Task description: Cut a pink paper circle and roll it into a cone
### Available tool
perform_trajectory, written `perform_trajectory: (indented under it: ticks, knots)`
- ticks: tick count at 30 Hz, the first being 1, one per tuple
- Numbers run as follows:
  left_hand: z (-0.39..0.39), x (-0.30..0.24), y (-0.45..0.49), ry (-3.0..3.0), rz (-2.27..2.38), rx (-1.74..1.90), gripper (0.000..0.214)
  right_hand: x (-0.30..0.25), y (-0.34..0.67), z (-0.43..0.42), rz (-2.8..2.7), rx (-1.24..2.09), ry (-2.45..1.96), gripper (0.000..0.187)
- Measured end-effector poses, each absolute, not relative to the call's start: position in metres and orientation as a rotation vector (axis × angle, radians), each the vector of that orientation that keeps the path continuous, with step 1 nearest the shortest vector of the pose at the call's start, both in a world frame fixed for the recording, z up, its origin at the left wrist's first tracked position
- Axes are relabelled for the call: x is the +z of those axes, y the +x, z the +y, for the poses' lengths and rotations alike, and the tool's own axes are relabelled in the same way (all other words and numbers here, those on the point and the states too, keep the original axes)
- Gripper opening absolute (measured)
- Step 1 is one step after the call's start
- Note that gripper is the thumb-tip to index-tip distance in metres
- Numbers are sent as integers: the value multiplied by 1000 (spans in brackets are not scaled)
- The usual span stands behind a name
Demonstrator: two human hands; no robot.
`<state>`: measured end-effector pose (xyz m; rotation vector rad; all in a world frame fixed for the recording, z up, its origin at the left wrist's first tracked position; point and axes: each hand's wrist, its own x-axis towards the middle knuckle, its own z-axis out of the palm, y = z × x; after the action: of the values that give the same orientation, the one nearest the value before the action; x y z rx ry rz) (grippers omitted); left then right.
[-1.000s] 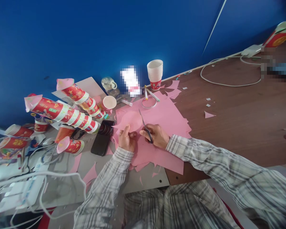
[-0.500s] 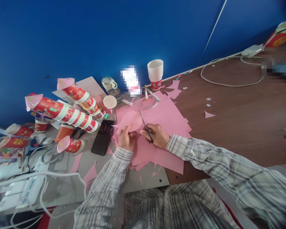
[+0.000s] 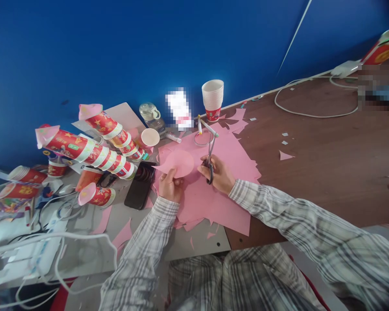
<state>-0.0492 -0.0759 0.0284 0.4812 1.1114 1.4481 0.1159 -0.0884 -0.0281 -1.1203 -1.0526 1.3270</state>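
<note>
Between the thumb and fingers of my left hand [image 3: 170,185] is a pink paper piece [image 3: 181,162] with a rounded right edge and a pointed strip at its left. My right hand [image 3: 221,173] grips a pair of scissors [image 3: 210,160] by the dark handles, blades pointing away from me and a little apart from the held paper. Under both hands lie larger pink paper sheets [image 3: 214,207] with ragged edges. Past the scissors a round ring [image 3: 203,139] and two markers [image 3: 200,125] rest on the sheets.
Two stacked-cup rockets with pink cones [image 3: 84,144] lean at the left, near a black phone [image 3: 138,186]. A stack of paper cups [image 3: 213,99] and a bottle [image 3: 152,119] stand by the blue wall. White cables [image 3: 84,236] and a power strip [image 3: 48,242] crowd the left edge.
My right hand has moved the scissors right, away from the held paper, and turned them more upright. My left hand still holds the piece, shifted slightly left.
</note>
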Motion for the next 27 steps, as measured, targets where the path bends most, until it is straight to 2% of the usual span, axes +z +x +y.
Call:
perform_trajectory:
  ticks: [6, 13, 19, 27]
  knots:
    - [-78, 32, -46, 580, 1158, 1402, 21, -23, 125, -78, -942, 1342, -1116, 82]
    - [-75, 30, -50, 621, 1129, 1473, 23, -29, 122, -87, -1194, 1410, -1246, 79]
    - [-76, 30, -49, 621, 1116, 1481, 20, -33, 117, -92, -1402, 1298, -1273, 82]
    - [-77, 34, -48, 592, 1087, 1471, 21, -34, 117, -91, -1471, 1223, -1283, 77]
